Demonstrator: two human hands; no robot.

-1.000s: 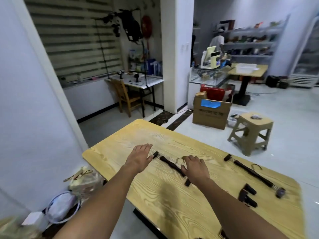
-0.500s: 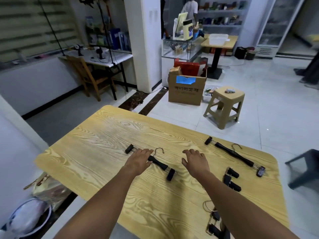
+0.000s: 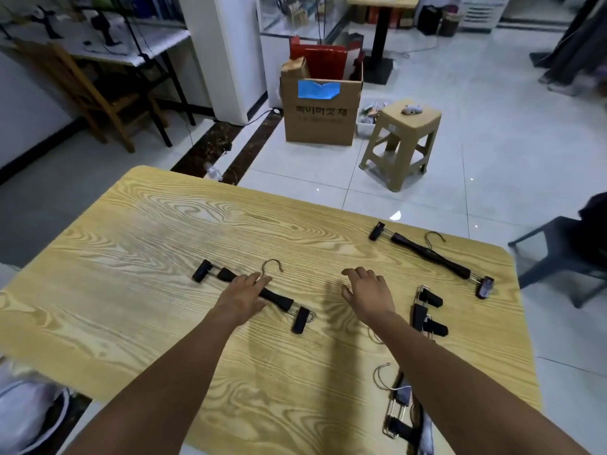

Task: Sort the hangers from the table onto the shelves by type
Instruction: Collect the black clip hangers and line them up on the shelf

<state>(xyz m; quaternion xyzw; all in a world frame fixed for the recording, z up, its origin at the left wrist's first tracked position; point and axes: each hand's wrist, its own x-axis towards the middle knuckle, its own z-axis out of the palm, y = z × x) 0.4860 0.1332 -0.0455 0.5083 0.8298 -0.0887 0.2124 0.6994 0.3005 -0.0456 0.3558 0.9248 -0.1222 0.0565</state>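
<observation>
Left hand on a clip hanger, right hand free over the table.

The left hand [image 3: 241, 295] lies flat, fingers loose, on the bar of the near hanger [image 3: 279, 298] mid-table [image 3: 131, 244] — resting on it, not yet gripping. The right hand [image 3: 369, 295] hovers spread and empty. A second hanger [image 3: 430, 254] lies far right, with more clipped ones [image 3: 427, 311] beside the right wrist. These look light and stiff; the bar beside the hook seems the best hold — the end clips may slide on their wire.
</observation>
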